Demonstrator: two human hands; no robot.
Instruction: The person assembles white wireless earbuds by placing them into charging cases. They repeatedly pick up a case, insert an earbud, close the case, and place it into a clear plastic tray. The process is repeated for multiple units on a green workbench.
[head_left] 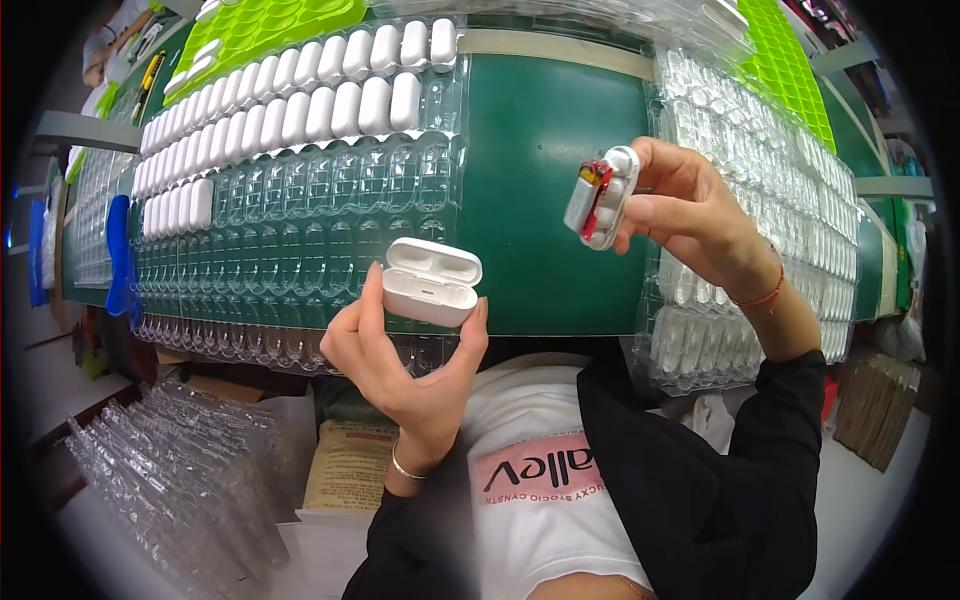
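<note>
My left hand (402, 378) pinches a white earbud charging case (432, 290) between thumb and fingers. Its lid is flipped up, and two rounded hollows show inside the lid. Over the green mat, my right hand (690, 200) grips an inner charging module (604, 198) by its white plastic side. A silver-grey battery cell, red wires and a bit of yellow tape show on the module. The two pieces are apart, the module higher and to the right. Just left of my left hand lies a clear blister tray (300, 240), its upper rows filled with white closed cases (347, 107).
Another clear blister tray (755, 200) with whitish parts lies on the right. Bright green trays (265, 30) stand at the far left and far right. A blue object (120, 260) hangs at the tray's left edge. Stacked clear trays (180, 480) sit low on the left.
</note>
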